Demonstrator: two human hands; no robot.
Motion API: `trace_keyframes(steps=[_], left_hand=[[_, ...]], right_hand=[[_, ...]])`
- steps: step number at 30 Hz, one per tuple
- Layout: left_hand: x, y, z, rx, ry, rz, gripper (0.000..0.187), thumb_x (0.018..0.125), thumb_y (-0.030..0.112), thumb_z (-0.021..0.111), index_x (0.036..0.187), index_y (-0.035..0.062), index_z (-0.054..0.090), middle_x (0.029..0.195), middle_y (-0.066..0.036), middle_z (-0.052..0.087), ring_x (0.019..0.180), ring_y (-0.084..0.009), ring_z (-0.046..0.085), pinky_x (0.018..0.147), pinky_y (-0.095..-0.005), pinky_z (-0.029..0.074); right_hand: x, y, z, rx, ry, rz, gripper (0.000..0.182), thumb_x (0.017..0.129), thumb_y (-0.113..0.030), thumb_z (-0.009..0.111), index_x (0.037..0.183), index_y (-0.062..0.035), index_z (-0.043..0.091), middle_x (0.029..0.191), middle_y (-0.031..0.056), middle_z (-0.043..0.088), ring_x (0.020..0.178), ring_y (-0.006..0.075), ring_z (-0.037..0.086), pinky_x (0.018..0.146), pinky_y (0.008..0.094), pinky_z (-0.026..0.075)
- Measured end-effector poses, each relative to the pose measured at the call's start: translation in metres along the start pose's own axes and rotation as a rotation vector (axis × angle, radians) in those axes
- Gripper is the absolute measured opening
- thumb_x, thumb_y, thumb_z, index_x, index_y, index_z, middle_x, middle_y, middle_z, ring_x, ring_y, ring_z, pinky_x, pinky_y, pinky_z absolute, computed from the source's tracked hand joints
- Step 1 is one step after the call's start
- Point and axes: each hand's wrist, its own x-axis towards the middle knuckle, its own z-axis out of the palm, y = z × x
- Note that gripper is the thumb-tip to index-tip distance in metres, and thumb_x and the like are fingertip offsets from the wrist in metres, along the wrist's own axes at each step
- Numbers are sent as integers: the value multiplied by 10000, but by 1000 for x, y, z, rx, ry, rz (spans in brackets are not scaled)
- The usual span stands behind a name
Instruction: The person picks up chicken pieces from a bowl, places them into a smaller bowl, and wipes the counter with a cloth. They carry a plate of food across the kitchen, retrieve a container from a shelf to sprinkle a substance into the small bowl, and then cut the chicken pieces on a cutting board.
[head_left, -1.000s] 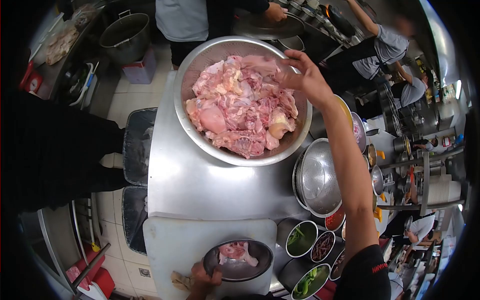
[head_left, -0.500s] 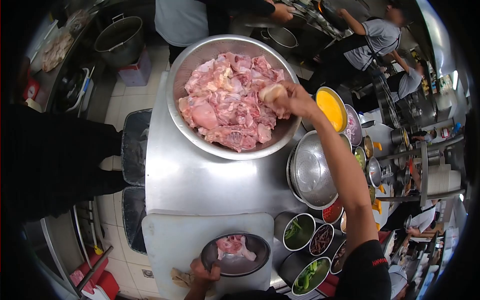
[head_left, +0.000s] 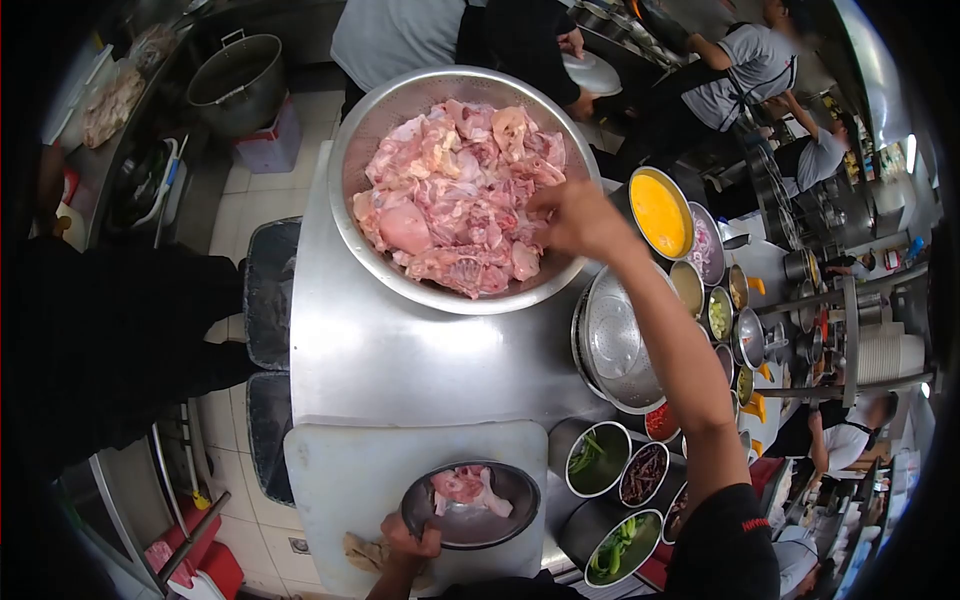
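Raw chicken pieces (head_left: 450,200) are heaped in a large perforated metal colander (head_left: 375,262) on the steel table. My right hand (head_left: 585,222) reaches over its right rim. Its fingers are bent, with the tips at the right edge of the pile; blur and the meat hide whether they grip a piece. My left hand (head_left: 408,538) is closed on the rim of a dark oval metal bowl (head_left: 455,540) on the white cutting board (head_left: 340,470). Inside that bowl lies a raw chicken piece (head_left: 468,487). A crumpled tan cloth (head_left: 365,550) lies beside my left hand.
Stacked metal colanders (head_left: 615,335) stand under my right forearm. Beyond are a bowl of yellow liquid (head_left: 660,215) and a bowl of sliced onion (head_left: 706,245). Containers of green vegetables (head_left: 622,550) and dried chillies (head_left: 645,475) line the table's right. Co-workers (head_left: 740,80) stand beyond.
The pale chicken piece is gone from my right hand, and a similar piece now shows at the top of the pile. The hand has moved slightly down. My left hand stays on the bowl.
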Motion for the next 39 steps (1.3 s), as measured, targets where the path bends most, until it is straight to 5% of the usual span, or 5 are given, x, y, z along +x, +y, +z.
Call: trace_keyframes(steps=[13,20,26,29,39], left_hand=[[14,15,-2,-166,65,-78,42,626,57,520,594,63,493,488,-72,455,373,-235,450,401,-317,399],[16,20,-5,-190,78,-154,20,634,57,535,617,59,525,500,-79,482,405,-214,507,430,-319,426],[11,14,-7,-146,-10,-147,227,635,98,567,847,49,632,572,-111,552,467,-308,561,474,-366,473],[7,11,-6,-111,-21,-112,235,632,95,567,853,46,631,566,-109,547,459,-299,557,470,-357,471],[5,8,-4,-144,-12,-149,254,598,77,555,838,25,616,575,-119,552,458,-308,556,470,-372,473]], right_hand=[[14,23,34,34,129,-208,164,616,-162,668,726,-44,697,731,188,650,705,350,636,686,402,514],[28,21,-16,406,271,148,178,680,-115,642,824,-43,719,601,108,640,565,149,616,611,273,503],[29,-6,-21,-245,682,-304,345,660,-42,604,996,-69,678,1051,105,628,998,301,581,847,368,482],[18,-12,-6,-177,193,-636,417,641,-31,613,1052,-98,636,1170,81,555,1094,294,510,854,391,469],[21,-21,16,-195,-22,-634,388,611,-56,672,998,-78,645,1076,73,580,941,266,574,797,378,482]])
